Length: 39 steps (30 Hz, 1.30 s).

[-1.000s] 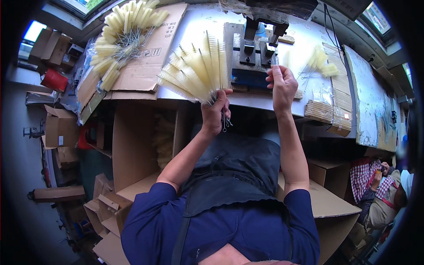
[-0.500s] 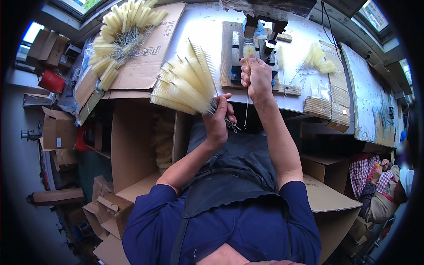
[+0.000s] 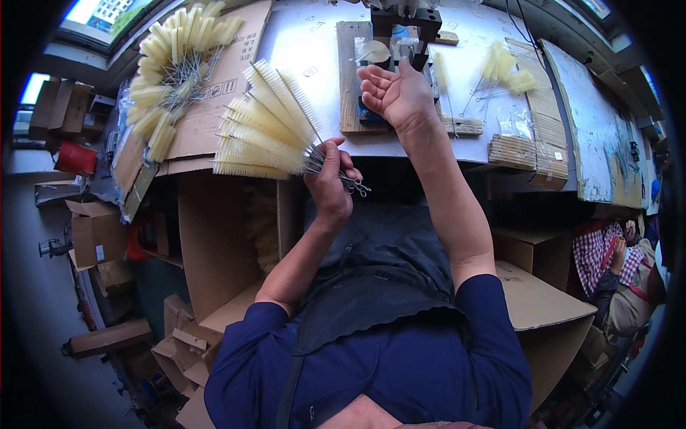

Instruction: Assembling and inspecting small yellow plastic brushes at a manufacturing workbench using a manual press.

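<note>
pale brushes (image 3: 261, 132) fanned beside a black fixture (image 3: 419, 28)

head view: left of the fixture, the left hand (image 3: 330, 182) pinches the brushes' wire stems (image 3: 313, 161); just in front of the fixture, the right hand (image 3: 400, 96) is loosely spread, fingers bent.

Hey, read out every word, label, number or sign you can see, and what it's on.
I won't copy printed wording; it stands here:
Cardboard sheet, upper left: dark lettering, boxed handling symbols.
Carton, far left: white label, too small to read.
Cardboard stack, right: pale label, too small.
Box flap, lower right: faint print, too blurred.
</note>
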Tool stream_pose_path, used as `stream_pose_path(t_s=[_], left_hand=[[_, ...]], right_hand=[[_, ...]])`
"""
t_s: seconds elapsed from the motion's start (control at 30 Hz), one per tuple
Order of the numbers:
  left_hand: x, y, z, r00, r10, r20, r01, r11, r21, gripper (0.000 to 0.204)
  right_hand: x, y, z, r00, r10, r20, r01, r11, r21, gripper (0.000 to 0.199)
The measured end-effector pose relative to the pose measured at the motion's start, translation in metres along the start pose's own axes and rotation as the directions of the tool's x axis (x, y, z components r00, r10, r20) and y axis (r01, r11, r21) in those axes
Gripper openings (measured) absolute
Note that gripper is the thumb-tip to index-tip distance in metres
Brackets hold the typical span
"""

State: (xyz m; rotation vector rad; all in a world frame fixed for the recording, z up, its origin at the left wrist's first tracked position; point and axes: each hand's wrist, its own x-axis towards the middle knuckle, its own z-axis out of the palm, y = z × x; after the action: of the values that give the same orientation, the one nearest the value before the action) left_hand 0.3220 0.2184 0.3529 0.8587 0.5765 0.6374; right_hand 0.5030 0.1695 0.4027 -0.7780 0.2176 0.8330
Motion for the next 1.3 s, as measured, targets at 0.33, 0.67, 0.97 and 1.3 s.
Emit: stream_pose_path(t_s=[0.33, 0.67, 0.97, 1.3], left_hand=[[0.018, 0.012, -0.004, 0.995, 0.097, -0.012, -0.097, 0.995, 0.013, 0.027], [0.026, 0.004, 0.002, 0.994, 0.109, 0.003, -0.109, 0.993, 0.042, 0.026], [-0.021, -0.015, 0.009, 0.981, -0.155, 0.115, 0.099, 0.915, 0.391, 0.016], [-0.029, -0.003, 0.02, 0.955, -0.219, 0.198, 0.134, 0.92, 0.369, 0.012]], right_hand=[[0.002, 0.01, 0.018, 0.989, -0.03, 0.147, 0.035, 0.999, -0.03, 0.06], [-0.023, 0.044, 0.021, 0.999, -0.007, 0.039, 0.012, 0.991, -0.133, 0.06], [-0.025, 0.046, 0.009, 0.97, -0.204, -0.132, 0.212, 0.976, 0.05, 0.053], [-0.046, 0.044, -0.021, 0.809, -0.569, 0.15, 0.556, 0.655, -0.512, 0.04]])
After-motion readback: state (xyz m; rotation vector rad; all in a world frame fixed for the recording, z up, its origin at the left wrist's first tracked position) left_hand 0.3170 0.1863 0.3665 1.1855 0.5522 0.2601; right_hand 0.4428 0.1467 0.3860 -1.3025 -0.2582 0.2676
